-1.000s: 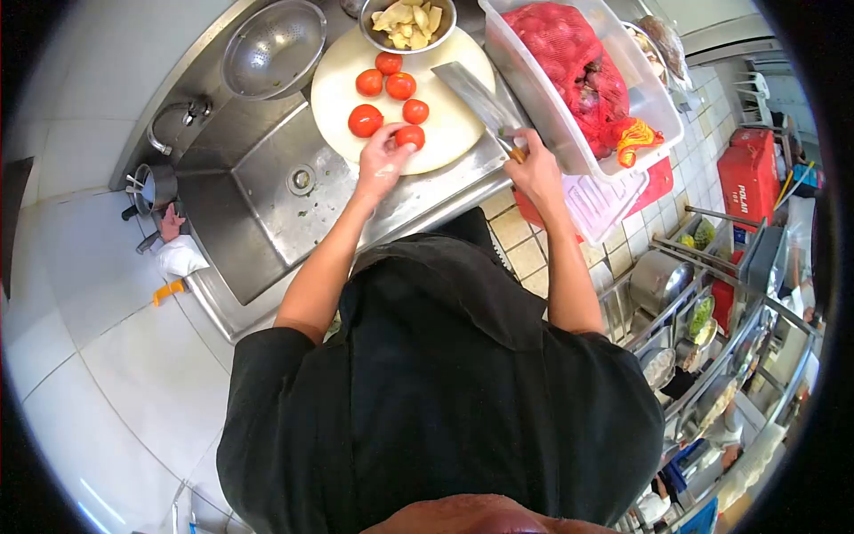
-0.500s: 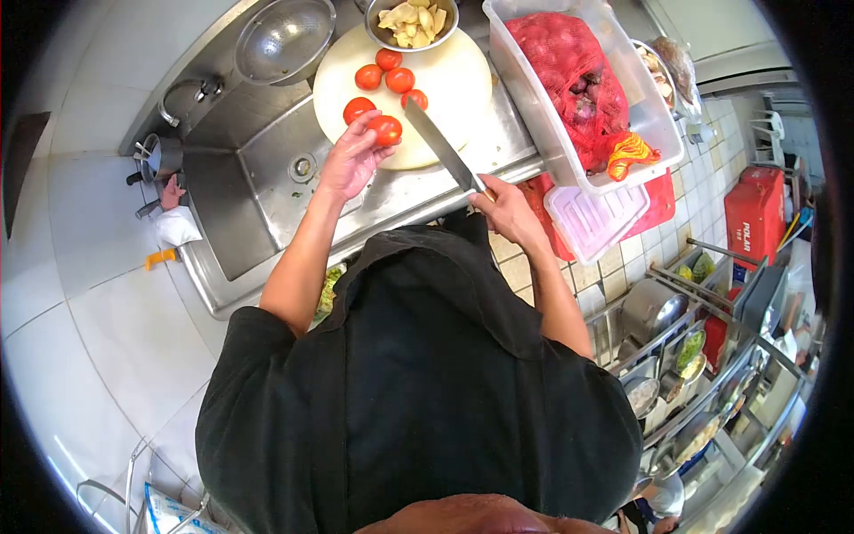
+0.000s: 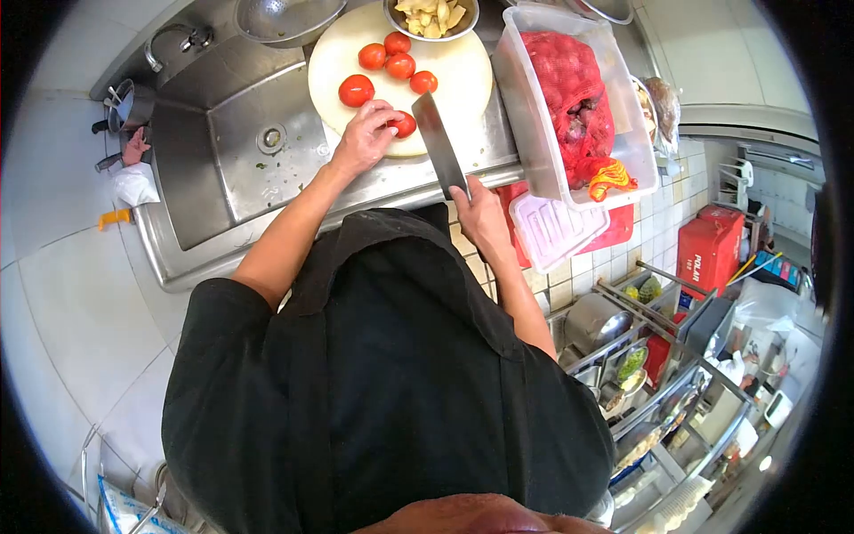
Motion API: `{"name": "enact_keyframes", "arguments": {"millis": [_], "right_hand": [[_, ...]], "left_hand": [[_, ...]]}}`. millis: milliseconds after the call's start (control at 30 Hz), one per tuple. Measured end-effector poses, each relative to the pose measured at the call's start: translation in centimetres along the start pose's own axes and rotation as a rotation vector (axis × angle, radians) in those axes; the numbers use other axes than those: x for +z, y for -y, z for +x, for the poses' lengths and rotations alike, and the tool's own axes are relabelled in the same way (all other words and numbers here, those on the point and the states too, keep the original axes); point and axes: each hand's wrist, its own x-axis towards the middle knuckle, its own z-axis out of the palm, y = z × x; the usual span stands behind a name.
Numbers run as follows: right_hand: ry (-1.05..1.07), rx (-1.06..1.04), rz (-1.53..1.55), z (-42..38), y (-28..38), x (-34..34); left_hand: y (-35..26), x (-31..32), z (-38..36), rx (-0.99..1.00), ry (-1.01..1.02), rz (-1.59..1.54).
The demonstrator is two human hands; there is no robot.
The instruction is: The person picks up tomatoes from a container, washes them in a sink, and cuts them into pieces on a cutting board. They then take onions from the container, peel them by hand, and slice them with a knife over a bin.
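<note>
My left hand (image 3: 363,138) is closed on a red tomato (image 3: 406,125), its fingertips resting on the top and side near the front edge of the round cutting board (image 3: 463,80). In my right hand (image 3: 482,218) is a broad-bladed kitchen knife (image 3: 438,147), gripped by the handle, its blade slanting up over the board just right of that tomato. Another tomato (image 3: 356,91) lies just beyond my left hand. Several more whole tomatoes (image 3: 400,66) are grouped farther back on the board.
Behind the board stands a metal bowl (image 3: 433,37) of pale yellow pieces. On the left are the sink basin (image 3: 182,196), a faucet (image 3: 173,44) and a colander (image 3: 283,37). A plastic bin (image 3: 525,125) with a red net bag (image 3: 569,80) of dark bulbs stands right, above a lid (image 3: 556,233).
The tomato in my left hand has come down from a raised hold to the board's front edge. My left fingers have turned over onto it. The knife blade is now steeper and beside it.
</note>
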Motion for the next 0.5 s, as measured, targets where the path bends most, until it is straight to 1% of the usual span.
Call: {"name": "enact_keyframes", "arguments": {"millis": [33,67,100,233,333,400,500], "right_hand": [[-0.007,-0.035,-0.044,-0.1,0.1,0.3],[-0.012,-0.069,-0.088,-0.3,0.2,0.6],[0.026,-0.021,-0.135,-0.2,0.3,0.7],[0.001,0.001,-0.150,-1.0,1.6,-0.4],[-0.013,0.010,-0.140,-2.4,3.7,-2.0],[-0.027,-0.017,-0.119,-3.0,4.2,-2.5],[-0.010,0.011,-0.131,-3.4,4.4,-2.6]], "left_hand": [[0.1,0.0,0.0,0.058,0.013,0.055],[0.1,0.1,-0.1,0.072,0.011,0.084],[-0.8,-0.2,0.0,0.085,0.010,0.114],[-1.2,0.0,-0.3,0.138,0.028,0.115],[-1.9,0.0,-0.2,0.150,0.065,0.189],[-2.1,-0.1,0.0,0.143,0.075,0.187],[-1.9,-0.1,0.2,0.149,0.091,0.203]]}}
